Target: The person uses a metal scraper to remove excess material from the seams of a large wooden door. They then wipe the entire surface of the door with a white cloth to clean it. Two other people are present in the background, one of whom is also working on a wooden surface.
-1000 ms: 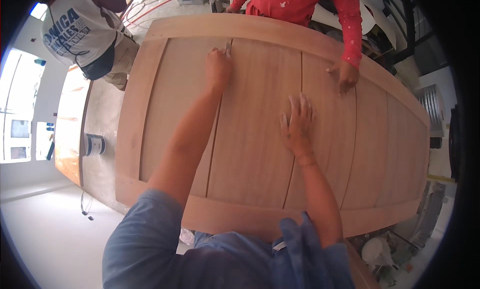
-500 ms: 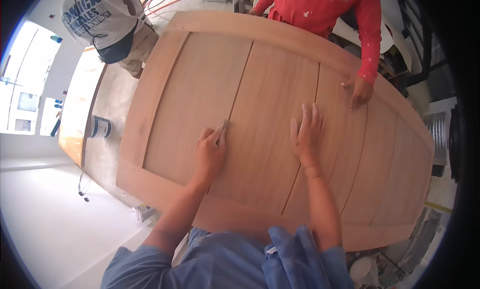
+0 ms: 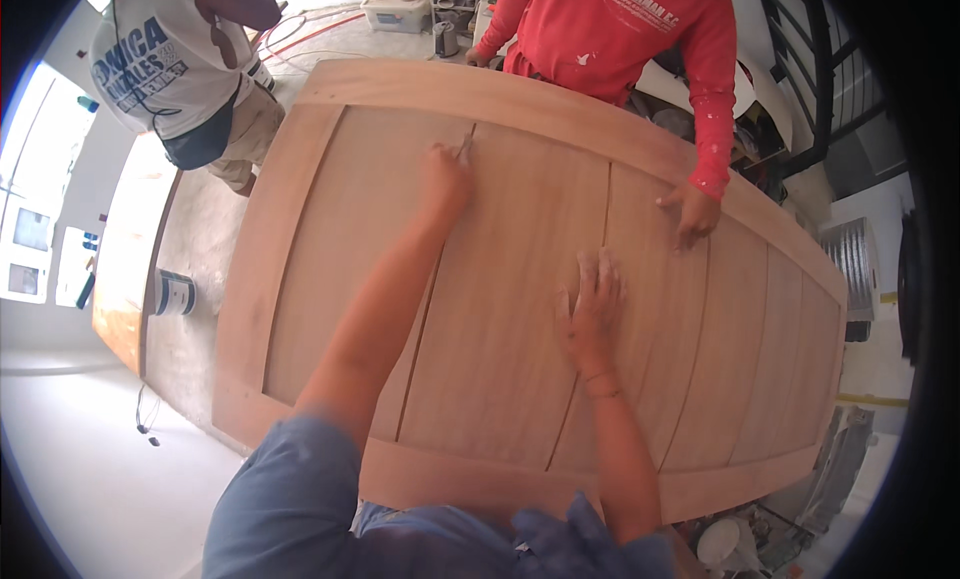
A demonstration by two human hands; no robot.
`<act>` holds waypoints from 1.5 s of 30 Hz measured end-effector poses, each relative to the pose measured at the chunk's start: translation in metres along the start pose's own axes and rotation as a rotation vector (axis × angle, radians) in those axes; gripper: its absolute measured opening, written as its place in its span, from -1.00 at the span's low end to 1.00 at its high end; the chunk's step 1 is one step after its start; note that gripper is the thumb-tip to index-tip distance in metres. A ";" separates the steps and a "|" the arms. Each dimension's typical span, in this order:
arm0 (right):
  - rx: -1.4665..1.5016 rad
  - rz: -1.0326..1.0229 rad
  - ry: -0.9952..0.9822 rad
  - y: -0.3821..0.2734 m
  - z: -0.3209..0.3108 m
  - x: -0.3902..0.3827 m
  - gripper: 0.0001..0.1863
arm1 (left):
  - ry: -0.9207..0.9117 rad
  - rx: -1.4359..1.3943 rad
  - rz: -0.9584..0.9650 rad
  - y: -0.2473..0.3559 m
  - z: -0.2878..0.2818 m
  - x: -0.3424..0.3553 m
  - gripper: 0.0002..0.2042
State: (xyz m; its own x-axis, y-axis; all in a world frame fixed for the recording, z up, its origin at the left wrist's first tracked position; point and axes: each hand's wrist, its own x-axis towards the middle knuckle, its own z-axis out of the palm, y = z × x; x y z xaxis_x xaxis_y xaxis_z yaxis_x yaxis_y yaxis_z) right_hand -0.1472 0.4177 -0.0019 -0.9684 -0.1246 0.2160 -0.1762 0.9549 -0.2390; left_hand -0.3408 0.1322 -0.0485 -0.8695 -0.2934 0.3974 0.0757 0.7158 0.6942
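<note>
A large wooden door [image 3: 510, 319] with long straight grooves lies flat in front of me. At the far end of one groove, my left hand [image 3: 447, 181] is closed on a small folded piece of sandpaper [image 3: 467, 143], its edge set at the groove. The fingers partly cover that piece. My right hand [image 3: 592, 317] rests flat on the door beside another groove, fingers spread and pale with dust, with nothing in it. A co-worker's hand [image 3: 692, 217], coming from a red sleeve, touches the panel farther to the right.
Across the door stands a person in a red sweatshirt [image 3: 620, 39]. Another person in a white sleeveless shirt [image 3: 150, 64] is at the far left, by an orange-brown panel [image 3: 120, 309] and a can [image 3: 175, 292]. A plastic bin [image 3: 397, 11] sits on the floor behind.
My left hand has slid away from me along the groove with the sandpaper, up to the far frame. My right hand stays flat on the door. The whole view has shifted slightly.
</note>
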 end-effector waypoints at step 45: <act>-0.002 -0.149 0.109 0.017 0.037 0.004 -0.32 | -0.015 0.117 -0.166 0.032 -0.174 -0.295 -0.79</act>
State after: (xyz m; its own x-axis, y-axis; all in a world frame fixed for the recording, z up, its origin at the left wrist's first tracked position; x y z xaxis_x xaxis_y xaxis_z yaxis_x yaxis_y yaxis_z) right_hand -0.1604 0.4234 -0.0404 -0.9065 -0.2352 0.3505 -0.3161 0.9286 -0.1945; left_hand 0.0036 0.1312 -0.0393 -0.8724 -0.4048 0.2741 -0.1255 0.7273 0.6748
